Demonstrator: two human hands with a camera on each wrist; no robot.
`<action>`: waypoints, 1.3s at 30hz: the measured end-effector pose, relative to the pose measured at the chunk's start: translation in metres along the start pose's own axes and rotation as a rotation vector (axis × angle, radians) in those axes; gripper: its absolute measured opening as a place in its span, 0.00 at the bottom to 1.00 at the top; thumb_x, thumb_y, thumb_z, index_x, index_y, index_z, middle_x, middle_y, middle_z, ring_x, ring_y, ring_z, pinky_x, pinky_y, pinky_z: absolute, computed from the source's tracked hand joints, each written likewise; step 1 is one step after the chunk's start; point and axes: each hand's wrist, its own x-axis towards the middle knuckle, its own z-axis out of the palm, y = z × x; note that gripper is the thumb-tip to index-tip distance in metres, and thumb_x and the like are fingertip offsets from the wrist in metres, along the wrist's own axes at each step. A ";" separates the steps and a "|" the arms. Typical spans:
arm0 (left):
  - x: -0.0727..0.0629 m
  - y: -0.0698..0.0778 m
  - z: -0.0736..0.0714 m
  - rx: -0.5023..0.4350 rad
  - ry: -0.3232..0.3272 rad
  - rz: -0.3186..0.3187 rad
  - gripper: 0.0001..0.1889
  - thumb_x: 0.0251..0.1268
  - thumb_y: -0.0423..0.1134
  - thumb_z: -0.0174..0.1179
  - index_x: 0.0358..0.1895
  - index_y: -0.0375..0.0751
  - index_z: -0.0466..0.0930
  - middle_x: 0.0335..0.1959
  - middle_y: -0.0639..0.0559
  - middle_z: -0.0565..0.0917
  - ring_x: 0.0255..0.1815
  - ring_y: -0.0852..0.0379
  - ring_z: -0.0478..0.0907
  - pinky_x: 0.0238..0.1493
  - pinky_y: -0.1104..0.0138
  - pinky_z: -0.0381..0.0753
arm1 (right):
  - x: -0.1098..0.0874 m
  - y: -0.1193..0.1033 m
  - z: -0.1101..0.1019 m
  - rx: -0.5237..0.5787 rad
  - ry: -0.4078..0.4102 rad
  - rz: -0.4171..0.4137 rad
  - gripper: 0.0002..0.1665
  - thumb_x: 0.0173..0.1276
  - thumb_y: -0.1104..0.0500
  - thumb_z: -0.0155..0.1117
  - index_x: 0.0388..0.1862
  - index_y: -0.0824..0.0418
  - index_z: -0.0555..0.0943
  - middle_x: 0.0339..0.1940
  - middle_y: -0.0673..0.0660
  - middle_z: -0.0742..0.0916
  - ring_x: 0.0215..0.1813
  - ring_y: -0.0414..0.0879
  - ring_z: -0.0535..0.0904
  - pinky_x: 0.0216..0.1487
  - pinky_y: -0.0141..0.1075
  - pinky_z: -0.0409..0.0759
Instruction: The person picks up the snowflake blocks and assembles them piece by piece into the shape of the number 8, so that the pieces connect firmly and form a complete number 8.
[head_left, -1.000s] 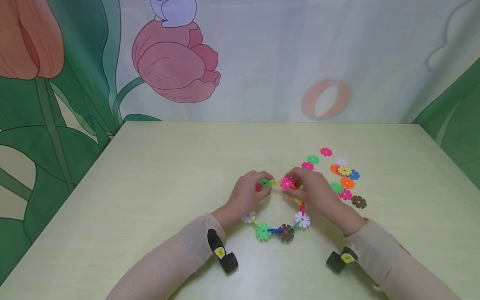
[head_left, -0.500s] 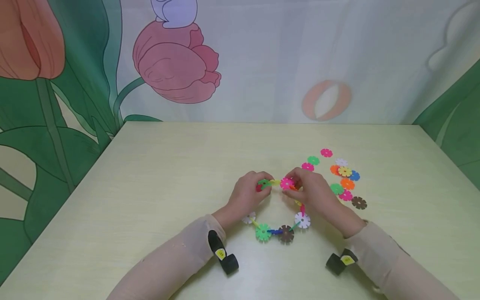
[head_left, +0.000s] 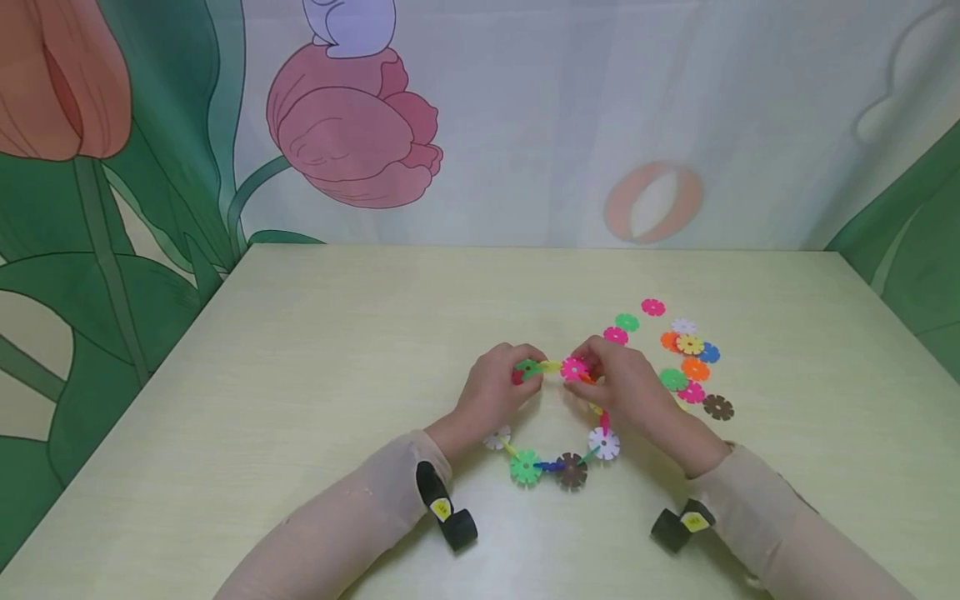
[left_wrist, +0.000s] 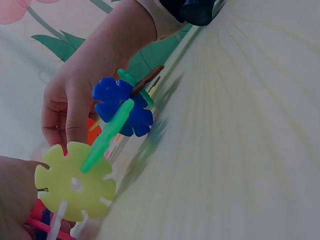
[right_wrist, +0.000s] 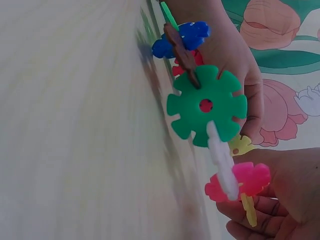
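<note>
A ring of linked, notched plastic flower discs lies between both hands; its near side shows a green disc (head_left: 526, 468), a brown disc (head_left: 572, 472) and a white disc (head_left: 603, 443). My left hand (head_left: 491, 387) pinches a green disc (head_left: 528, 368) at the ring's far side. My right hand (head_left: 628, 379) pinches a pink disc (head_left: 573, 369), with a yellow disc (head_left: 551, 367) bridging the two. In the left wrist view, a yellow disc (left_wrist: 70, 187) and a blue disc (left_wrist: 112, 95) show large. A green disc (right_wrist: 225, 102) fronts the right wrist view. Fingers partly hide the ring.
Loose discs lie on the table (head_left: 360, 333) beyond and right of the right hand, including a pink one (head_left: 652, 307), an orange one (head_left: 695, 369) and a brown one (head_left: 718, 407). Some overlap. A curtain with printed flowers (head_left: 352, 125) hangs behind the table.
</note>
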 end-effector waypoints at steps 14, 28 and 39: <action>0.003 -0.003 0.002 0.068 0.033 0.056 0.10 0.65 0.43 0.61 0.45 0.46 0.86 0.35 0.49 0.84 0.31 0.59 0.69 0.31 0.72 0.63 | -0.002 -0.002 0.000 0.001 -0.018 -0.019 0.19 0.58 0.57 0.73 0.44 0.63 0.78 0.35 0.55 0.86 0.37 0.45 0.79 0.38 0.33 0.80; 0.002 -0.002 0.002 0.081 0.065 0.043 0.09 0.64 0.42 0.62 0.44 0.46 0.86 0.34 0.49 0.84 0.32 0.57 0.72 0.32 0.72 0.66 | -0.002 -0.007 0.002 0.001 -0.011 0.048 0.21 0.57 0.56 0.73 0.45 0.63 0.76 0.32 0.56 0.84 0.33 0.45 0.77 0.34 0.31 0.78; 0.001 0.001 0.002 0.073 0.078 0.038 0.09 0.65 0.42 0.61 0.44 0.46 0.86 0.36 0.49 0.84 0.35 0.55 0.75 0.35 0.70 0.70 | -0.002 -0.007 0.002 -0.020 -0.006 0.045 0.21 0.57 0.56 0.73 0.43 0.64 0.75 0.27 0.55 0.81 0.29 0.45 0.73 0.28 0.30 0.73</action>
